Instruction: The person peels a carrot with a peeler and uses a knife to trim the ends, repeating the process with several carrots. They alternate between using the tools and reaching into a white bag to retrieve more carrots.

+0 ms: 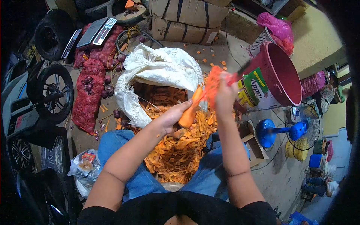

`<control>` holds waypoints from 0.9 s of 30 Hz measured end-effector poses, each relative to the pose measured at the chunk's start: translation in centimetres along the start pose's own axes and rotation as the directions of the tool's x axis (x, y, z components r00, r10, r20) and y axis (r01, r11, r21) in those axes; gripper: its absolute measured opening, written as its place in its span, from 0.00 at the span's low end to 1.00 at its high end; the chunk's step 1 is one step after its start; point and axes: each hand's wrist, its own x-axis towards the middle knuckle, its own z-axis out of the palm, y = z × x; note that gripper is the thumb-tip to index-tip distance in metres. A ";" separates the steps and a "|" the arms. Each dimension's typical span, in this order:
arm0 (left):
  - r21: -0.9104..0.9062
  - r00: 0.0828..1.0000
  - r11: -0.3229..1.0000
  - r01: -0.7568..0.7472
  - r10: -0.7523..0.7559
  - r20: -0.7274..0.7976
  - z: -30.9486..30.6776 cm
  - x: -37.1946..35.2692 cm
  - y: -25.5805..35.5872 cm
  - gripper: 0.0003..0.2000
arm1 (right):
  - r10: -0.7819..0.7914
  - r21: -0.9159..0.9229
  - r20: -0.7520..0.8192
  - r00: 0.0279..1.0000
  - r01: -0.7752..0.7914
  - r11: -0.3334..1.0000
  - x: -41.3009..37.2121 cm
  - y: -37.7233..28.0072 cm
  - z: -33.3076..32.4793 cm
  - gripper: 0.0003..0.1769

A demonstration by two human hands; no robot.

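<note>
My left hand (173,117) is closed around the lower part of a carrot (191,113), which points up and to the right over a heap of orange carrot peelings (176,150) between my knees. My right hand (226,95) grips a red-handled tool (232,79), smeared by motion; I cannot tell its exact kind. Blurred orange-red streaks lie between that hand and the carrot's upper end. Just beyond the heap, a white woven sack (161,65) gapes toward me with more peelings inside its mouth.
A red bucket (265,56) stands tilted in view at right, near a blue-based fan (267,133). Net sacks of onions (89,95) lie at left beside a motorbike wheel (55,93). Taped cardboard boxes (187,32) stand behind. A scale (96,32) rests on onion sacks.
</note>
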 end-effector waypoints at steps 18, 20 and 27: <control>-0.165 0.984 0.983 -0.085 0.109 0.142 -1.1 1.4 -0.1 0.17 | -0.052 -0.124 0.103 0.993 0.065 0.990 -1.8 -1.0 0.9 0.11; -0.199 0.992 0.974 -0.106 0.116 0.039 0.2 0.9 0.2 0.17 | -0.052 -0.176 0.156 0.986 0.079 0.981 -3.0 -0.7 1.3 0.11; 0.155 0.990 0.979 -0.135 0.126 0.065 0.9 0.3 -1.1 0.17 | -0.024 -0.207 -0.178 0.984 -0.014 0.978 3.2 1.9 -1.7 0.09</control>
